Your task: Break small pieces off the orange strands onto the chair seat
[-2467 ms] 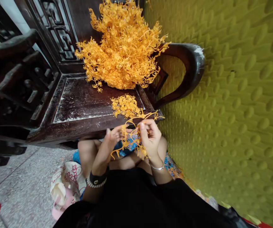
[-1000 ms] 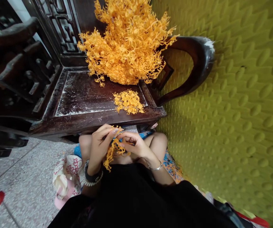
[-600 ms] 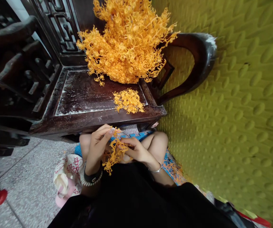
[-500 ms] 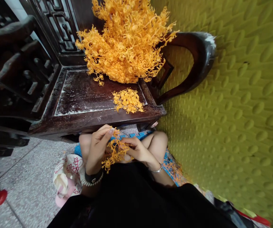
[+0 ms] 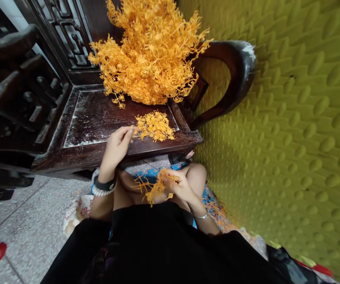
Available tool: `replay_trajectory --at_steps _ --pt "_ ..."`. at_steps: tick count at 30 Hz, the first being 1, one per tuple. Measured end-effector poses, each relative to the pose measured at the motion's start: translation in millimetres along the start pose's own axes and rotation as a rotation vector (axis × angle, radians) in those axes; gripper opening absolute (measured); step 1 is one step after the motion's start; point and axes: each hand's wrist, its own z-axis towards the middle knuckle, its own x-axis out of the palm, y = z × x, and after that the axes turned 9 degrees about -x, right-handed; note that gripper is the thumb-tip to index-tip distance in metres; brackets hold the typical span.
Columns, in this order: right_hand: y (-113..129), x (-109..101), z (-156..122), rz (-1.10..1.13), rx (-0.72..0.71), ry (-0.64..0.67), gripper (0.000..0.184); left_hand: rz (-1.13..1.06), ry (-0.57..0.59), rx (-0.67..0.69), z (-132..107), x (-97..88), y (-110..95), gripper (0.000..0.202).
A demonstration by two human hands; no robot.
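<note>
My left hand (image 5: 117, 146) reaches over the front edge of the wooden seat. Its thumb and fingertips are pinched around a small orange piece (image 5: 134, 130), right beside a small pile of orange spidery plastic pieces (image 5: 155, 126). Over my lap, my right hand (image 5: 184, 187) is closed on a tangled orange plastic sprig (image 5: 156, 188), whose thin branches hang out to the left. Whether those fingers also hold a small tool cannot be made out.
A big orange heap (image 5: 149, 59) of similar sprigs fills the back of the dark wooden chair (image 5: 89, 114). A curved armrest (image 5: 241, 75) stands at right, against a yellow-green padded wall (image 5: 300, 130). A white and pink bag (image 5: 76, 213) lies on the floor at left.
My left hand has left the sprig and moved up and forward to the small pile with a piece in its fingers. My right hand keeps the sprig, slightly further right.
</note>
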Motion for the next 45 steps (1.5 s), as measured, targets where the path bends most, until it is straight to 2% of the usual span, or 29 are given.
replay_trajectory --at_steps 4,8,12,15,19,23,24,25,27,29,32,37,39,45 --pt "1 6 8 0.132 0.023 -0.193 0.043 0.35 -0.034 0.046 32 38.5 16 0.024" --pt "3 7 14 0.212 0.038 -0.31 0.04 0.387 -0.071 -0.008 39 54.7 21 0.019" --pt "6 5 16 0.199 0.069 -0.373 0.039 0.394 -0.141 -0.144 37 53.2 19 0.022" --pt "5 5 17 0.216 0.084 -0.376 0.04 0.443 -0.128 -0.185 36 49.8 22 0.031" --pt "-1 5 22 0.16 0.099 -0.305 0.038 0.388 -0.061 -0.119 37 42.9 27 0.041" --pt "-6 2 28 -0.003 0.073 -0.227 0.035 0.227 -0.131 -0.037 31 32.1 19 0.041" --pt "-6 2 29 -0.053 0.061 -0.214 0.034 0.156 -0.084 -0.028 26 29.6 14 0.04" --pt "-6 1 30 -0.108 0.045 -0.206 0.033 0.082 0.01 -0.021 20 27.5 9 0.04" --pt "-4 -1 33 -0.233 0.004 -0.181 0.029 -0.013 0.273 -0.005 6 25.0 -1 0.04" --pt "0 -4 36 -0.339 -0.037 -0.123 0.025 0.002 0.482 0.013 -8 24.7 -7 0.038" --pt "6 -8 38 -0.381 -0.069 0.035 0.025 0.047 0.613 0.024 -20 24.9 -8 0.033" --pt "13 -12 34 -0.284 -0.056 0.24 0.028 -0.098 0.793 -0.019 -28 17.8 3 0.037" --pt "14 -11 31 -0.237 -0.069 0.259 0.031 -0.167 0.768 -0.042 -33 14.2 6 0.039" --pt "17 -1 19 -0.156 -0.069 0.18 0.037 -0.358 0.454 -0.079 -51 9.6 1 0.04"
